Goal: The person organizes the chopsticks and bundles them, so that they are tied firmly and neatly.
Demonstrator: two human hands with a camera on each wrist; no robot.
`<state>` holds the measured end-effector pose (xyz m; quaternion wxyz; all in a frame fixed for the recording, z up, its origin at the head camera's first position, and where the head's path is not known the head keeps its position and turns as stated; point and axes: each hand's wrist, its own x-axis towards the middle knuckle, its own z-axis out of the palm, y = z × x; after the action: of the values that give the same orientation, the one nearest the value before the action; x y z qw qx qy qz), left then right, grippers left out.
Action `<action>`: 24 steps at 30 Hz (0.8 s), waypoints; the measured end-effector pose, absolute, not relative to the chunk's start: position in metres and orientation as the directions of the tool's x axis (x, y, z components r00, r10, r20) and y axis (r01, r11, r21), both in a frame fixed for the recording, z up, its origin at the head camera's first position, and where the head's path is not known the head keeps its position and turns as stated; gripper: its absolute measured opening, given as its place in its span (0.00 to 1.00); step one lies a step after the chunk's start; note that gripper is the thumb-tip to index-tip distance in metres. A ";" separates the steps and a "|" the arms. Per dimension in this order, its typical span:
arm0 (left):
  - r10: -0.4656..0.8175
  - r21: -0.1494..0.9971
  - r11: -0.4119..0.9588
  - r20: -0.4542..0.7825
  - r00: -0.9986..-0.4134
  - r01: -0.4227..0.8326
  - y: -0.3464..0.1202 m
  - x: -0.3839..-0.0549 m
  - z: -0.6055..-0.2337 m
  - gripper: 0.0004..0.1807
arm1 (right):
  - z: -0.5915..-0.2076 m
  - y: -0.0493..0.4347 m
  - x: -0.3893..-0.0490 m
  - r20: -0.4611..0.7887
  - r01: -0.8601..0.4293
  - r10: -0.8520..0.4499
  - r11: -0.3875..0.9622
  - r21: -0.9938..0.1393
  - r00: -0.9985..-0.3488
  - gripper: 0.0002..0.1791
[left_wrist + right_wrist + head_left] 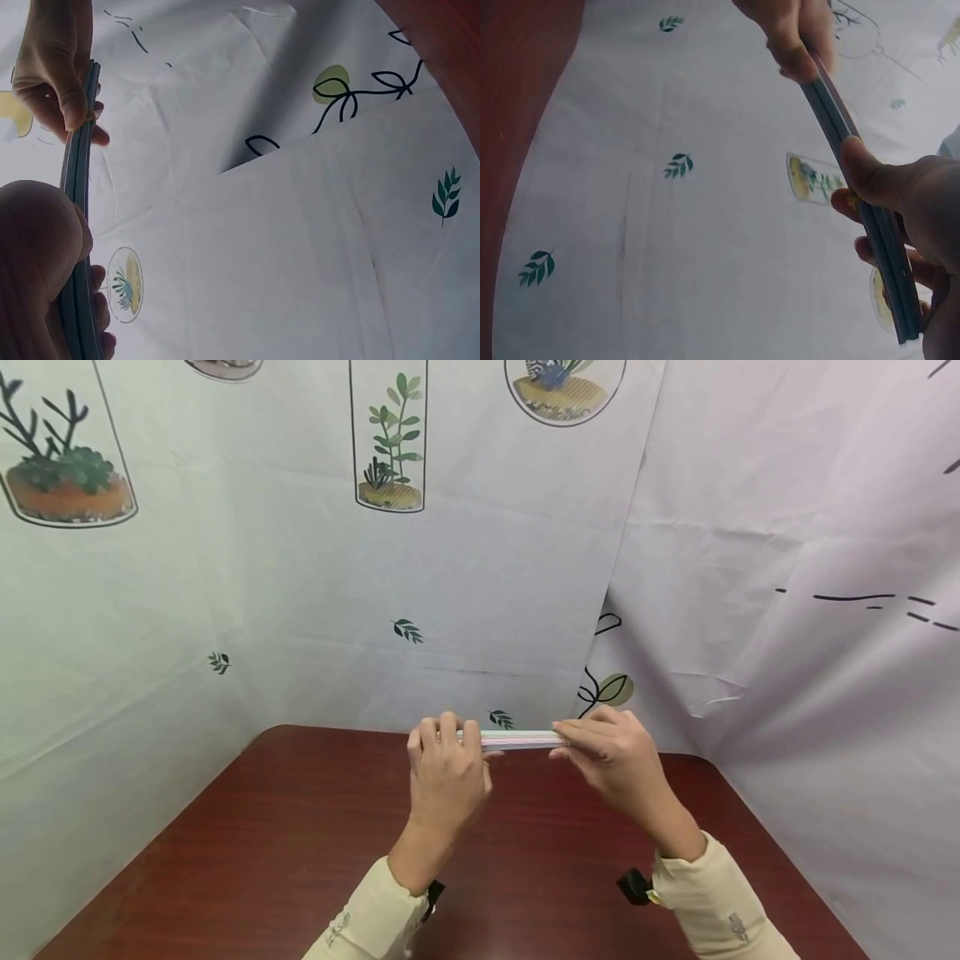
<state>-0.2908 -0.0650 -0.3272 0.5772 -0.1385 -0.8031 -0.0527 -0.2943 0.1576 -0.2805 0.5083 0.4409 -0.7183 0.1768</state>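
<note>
A thin flat stack point(521, 740) with pale, pink-lined layers is held up level above the far part of the table, edge-on to the head view. My left hand point(448, 777) grips its left end, fingers over the top and thumb beneath. At the other end, my right hand point(611, 756) pinches it between thumb and fingers. Both wrist views show the stack point(81, 161) as several dark grey-blue layers pressed together. A small yellowish bit point(852, 201) shows at the right fingers, too small to tell. The stack's broad faces are hidden, so its kind is unclear.
A dark red-brown table point(300, 843) with rounded far corners lies below the hands. White cloth point(487, 577) printed with plants and leaves hangs behind and along both sides. Dark wrist devices point(636, 887) sit at the sleeve cuffs.
</note>
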 end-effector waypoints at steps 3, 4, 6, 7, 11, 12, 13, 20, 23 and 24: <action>0.153 -0.062 0.956 0.939 -0.308 0.288 -0.061 -0.291 -0.328 0.08 | -0.280 0.158 -0.292 0.876 -0.812 -0.472 0.547 0.203 -0.099 0.21; 0.150 -0.055 0.955 0.937 -0.315 0.291 -0.060 -0.291 -0.328 0.09 | -0.278 0.160 -0.291 0.875 -0.825 -0.473 0.531 0.192 -0.101 0.22; 0.143 -0.041 0.955 0.931 -0.335 0.295 -0.059 -0.291 -0.327 0.10 | -0.274 0.169 -0.288 0.868 -0.842 -0.477 0.520 0.147 -0.142 0.24; 0.140 -0.036 0.955 0.929 -0.343 0.293 -0.059 -0.291 -0.326 0.10 | -0.272 0.173 -0.287 0.865 -0.847 -0.478 0.514 0.132 -0.155 0.22; 0.152 -0.047 0.957 0.921 -0.358 0.285 -0.062 -0.291 -0.325 0.09 | -0.271 0.182 -0.285 0.838 -0.830 -0.499 0.548 0.107 -0.221 0.14; 0.161 -0.058 0.957 0.921 -0.354 0.285 -0.063 -0.291 -0.325 0.08 | -0.271 0.181 -0.285 0.833 -0.824 -0.511 0.552 0.131 -0.210 0.12; 0.168 -0.067 0.956 0.922 -0.349 0.285 -0.063 -0.291 -0.326 0.08 | -0.273 0.179 -0.286 0.832 -0.819 -0.523 0.550 0.161 -0.187 0.10; 0.176 -0.076 0.948 0.934 -0.311 0.309 -0.059 -0.289 -0.329 0.09 | -0.281 0.152 -0.288 0.849 -0.753 -0.527 0.576 0.319 -0.044 0.19; 0.185 -0.084 0.946 0.933 -0.310 0.312 -0.055 -0.288 -0.331 0.11 | -0.282 0.142 -0.288 0.829 -0.734 -0.557 0.586 0.345 -0.055 0.12; 0.188 -0.087 0.947 0.931 -0.314 0.310 -0.054 -0.288 -0.331 0.12 | -0.282 0.141 -0.288 0.819 -0.730 -0.570 0.589 0.347 -0.070 0.13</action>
<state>-0.2881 -0.0544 -0.3306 0.5651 -0.1540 -0.8087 -0.0539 -0.2880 0.1405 -0.2822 0.5152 0.4467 -0.7273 0.0779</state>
